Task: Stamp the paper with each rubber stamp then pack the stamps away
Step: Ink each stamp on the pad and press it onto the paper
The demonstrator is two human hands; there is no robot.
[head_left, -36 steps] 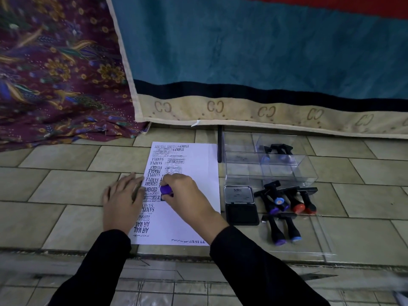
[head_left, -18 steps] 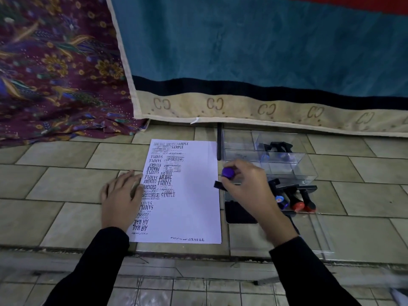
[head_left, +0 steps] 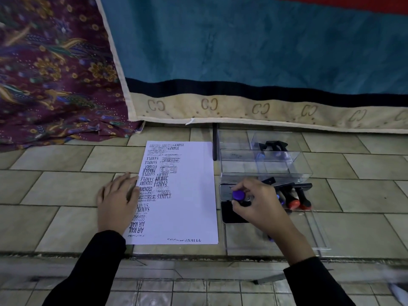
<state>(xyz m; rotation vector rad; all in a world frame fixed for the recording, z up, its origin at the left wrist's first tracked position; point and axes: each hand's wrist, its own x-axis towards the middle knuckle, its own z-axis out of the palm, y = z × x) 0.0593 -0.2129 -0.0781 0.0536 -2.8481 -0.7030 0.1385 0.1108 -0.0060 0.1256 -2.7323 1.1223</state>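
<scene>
A white sheet of paper (head_left: 189,195) covered in black stamp prints lies on the tiled floor. My left hand (head_left: 118,200) rests flat on its left edge, fingers straight. My right hand (head_left: 256,206) grips a stamp with a purple knob (head_left: 238,195) and holds it down over the open black ink pad (head_left: 231,214) just right of the paper. Several more stamps (head_left: 295,198) with red and blue ends lie behind that hand on a clear lid. A clear plastic box (head_left: 265,160) further back holds a few stamps (head_left: 273,146).
A teal blanket with a beige border (head_left: 242,107) hangs at the back, and a purple patterned cloth (head_left: 55,74) lies at the left. A clear lid (head_left: 313,235) lies flat at the right front. A step edge (head_left: 176,255) runs across just before the paper.
My right hand lifted the purple stamp off the paper, carried it right, and lowered it onto the ink pad. My left hand stayed on the paper's edge.
</scene>
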